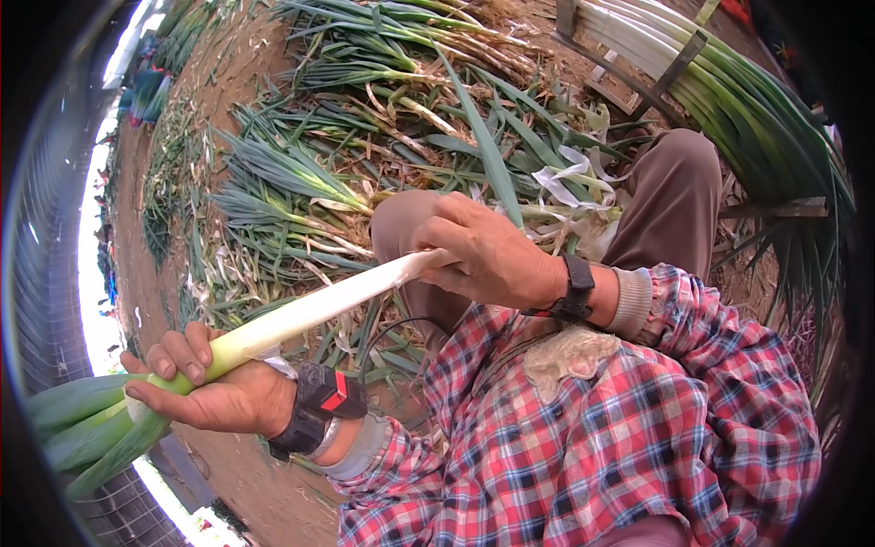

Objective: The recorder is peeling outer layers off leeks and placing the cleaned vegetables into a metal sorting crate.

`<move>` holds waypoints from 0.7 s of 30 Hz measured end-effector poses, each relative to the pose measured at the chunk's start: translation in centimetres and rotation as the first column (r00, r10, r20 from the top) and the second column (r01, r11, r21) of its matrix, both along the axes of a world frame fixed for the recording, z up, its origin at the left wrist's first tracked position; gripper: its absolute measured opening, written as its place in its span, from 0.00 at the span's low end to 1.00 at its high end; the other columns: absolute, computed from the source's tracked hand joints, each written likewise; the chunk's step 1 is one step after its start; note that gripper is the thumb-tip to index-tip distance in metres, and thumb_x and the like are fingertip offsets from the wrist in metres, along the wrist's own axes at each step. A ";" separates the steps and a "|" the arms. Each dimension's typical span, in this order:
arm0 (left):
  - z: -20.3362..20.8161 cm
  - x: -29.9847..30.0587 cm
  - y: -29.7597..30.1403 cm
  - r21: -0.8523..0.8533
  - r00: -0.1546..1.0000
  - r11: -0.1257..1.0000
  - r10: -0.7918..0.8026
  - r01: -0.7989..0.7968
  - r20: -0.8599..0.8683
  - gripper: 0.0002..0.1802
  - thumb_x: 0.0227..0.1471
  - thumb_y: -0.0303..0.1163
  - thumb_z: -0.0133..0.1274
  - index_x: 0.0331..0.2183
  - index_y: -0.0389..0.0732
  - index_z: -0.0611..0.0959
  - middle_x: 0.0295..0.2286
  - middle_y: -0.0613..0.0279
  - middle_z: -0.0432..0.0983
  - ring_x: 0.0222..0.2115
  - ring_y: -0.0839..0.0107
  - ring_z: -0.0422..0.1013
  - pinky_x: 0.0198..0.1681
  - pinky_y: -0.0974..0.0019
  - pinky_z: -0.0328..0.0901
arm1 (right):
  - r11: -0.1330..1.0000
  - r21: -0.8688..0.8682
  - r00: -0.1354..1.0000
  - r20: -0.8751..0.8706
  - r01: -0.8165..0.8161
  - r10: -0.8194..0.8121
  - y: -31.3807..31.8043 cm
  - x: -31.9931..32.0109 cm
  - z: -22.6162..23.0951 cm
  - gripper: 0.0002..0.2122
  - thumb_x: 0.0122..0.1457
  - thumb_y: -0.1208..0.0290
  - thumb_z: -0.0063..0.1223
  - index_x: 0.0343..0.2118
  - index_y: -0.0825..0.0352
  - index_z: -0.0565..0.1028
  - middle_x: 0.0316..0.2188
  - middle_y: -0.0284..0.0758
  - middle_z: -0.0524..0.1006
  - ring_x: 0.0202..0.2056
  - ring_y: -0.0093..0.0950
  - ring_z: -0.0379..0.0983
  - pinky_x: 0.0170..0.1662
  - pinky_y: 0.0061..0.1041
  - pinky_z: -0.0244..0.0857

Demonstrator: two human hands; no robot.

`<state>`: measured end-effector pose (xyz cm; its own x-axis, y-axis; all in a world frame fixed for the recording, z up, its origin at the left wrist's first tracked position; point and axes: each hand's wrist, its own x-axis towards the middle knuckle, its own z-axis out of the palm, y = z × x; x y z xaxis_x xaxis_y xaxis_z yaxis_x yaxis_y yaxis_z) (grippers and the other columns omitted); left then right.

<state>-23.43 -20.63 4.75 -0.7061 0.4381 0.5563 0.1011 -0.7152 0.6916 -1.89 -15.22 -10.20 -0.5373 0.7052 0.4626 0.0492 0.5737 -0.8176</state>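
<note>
A long, thick green onion slants across my front, white toward the right and green-leaved toward the lower left. My left hand is wrapped around it where the white turns to green, palm up. At the white end, my right hand is closed with its fingers pinching the tip. A long green leaf sticks up behind my right hand; whether the hand touches it I cannot tell. Thin whitish peeled skin hangs by my left wrist.
Unpeeled green onions lie in heaps on the brown ground ahead, among loose leaves and pale peelings. At right, cleaned green onions are stacked in a metal rack. My bent knees stand between. Netting runs along the left.
</note>
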 end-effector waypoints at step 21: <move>-2.5 0.0 1.0 -0.222 0.939 0.917 0.343 -0.333 0.011 0.19 0.54 0.41 0.58 0.26 0.44 0.66 0.20 0.69 0.58 0.18 0.77 0.58 0.24 0.71 0.58 | 0.975 -0.217 0.883 0.447 -0.046 0.141 4.0 6.8 -7.7 0.06 0.54 0.70 0.55 0.33 0.65 0.72 0.27 0.41 0.77 0.33 0.42 0.75 0.35 0.40 0.66</move>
<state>-23.46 -19.65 2.29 -0.8568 0.2731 0.4374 0.2732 -0.4789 0.8343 4.87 -11.25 -17.95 -0.7231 0.6907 0.0083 0.3984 0.4269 -0.8118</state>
